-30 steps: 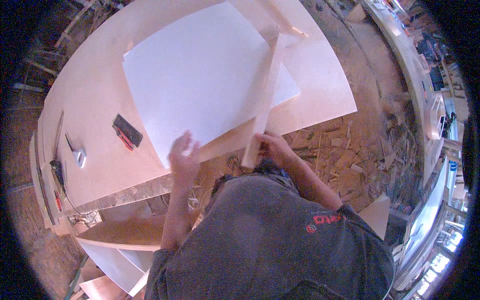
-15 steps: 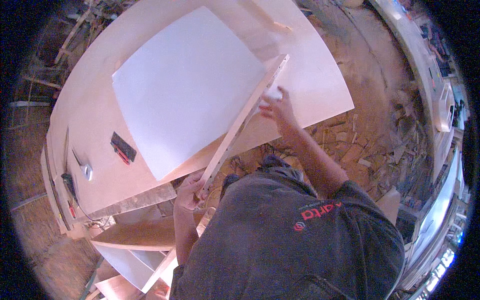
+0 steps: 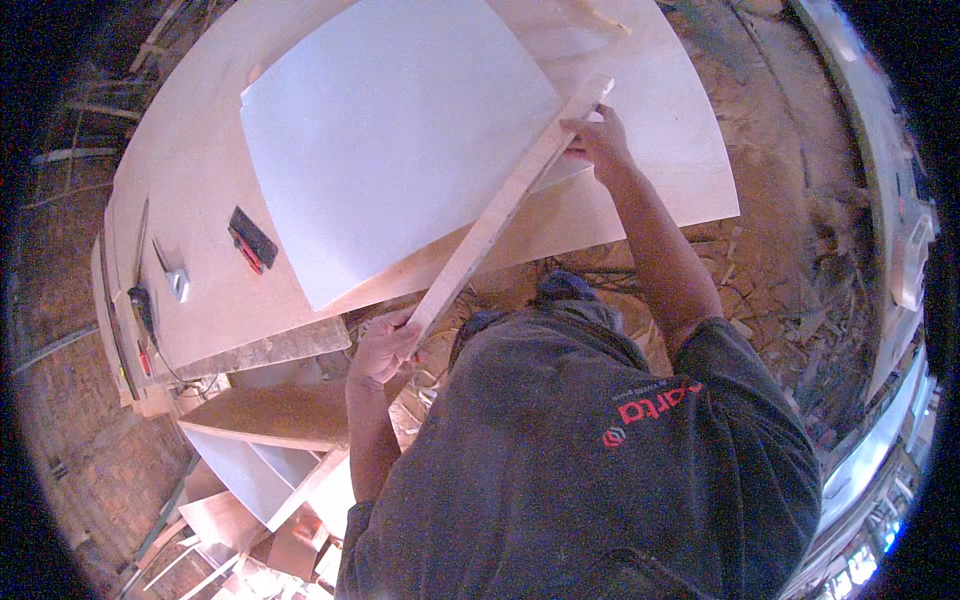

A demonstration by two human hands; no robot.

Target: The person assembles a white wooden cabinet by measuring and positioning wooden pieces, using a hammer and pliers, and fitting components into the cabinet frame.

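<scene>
A long, narrow wooden strip (image 3: 500, 210) slants across in front of me, over the near right side of a white sheet (image 3: 390, 140). Closed round its lower end is my left hand (image 3: 385, 347), close to my body. Near the upper end my right hand (image 3: 603, 142) grips the same strip, fingers bent over its edge. The sheet lies on a large light-wood panel (image 3: 680, 140). What the right palm touches underneath is hidden.
On the panel's left lie a black block with a red tool (image 3: 252, 240), a small pale-handled tool (image 3: 176, 283) and a black-handled tool (image 3: 142, 308). A wooden cabinet piece (image 3: 265, 415) stands at lower left. Wood scraps (image 3: 790, 325) litter the floor at right.
My right hand, beside the strip before, has moved up and closed round its upper end. The strip has turned to show its broad pale face, with my left hand still on it.
</scene>
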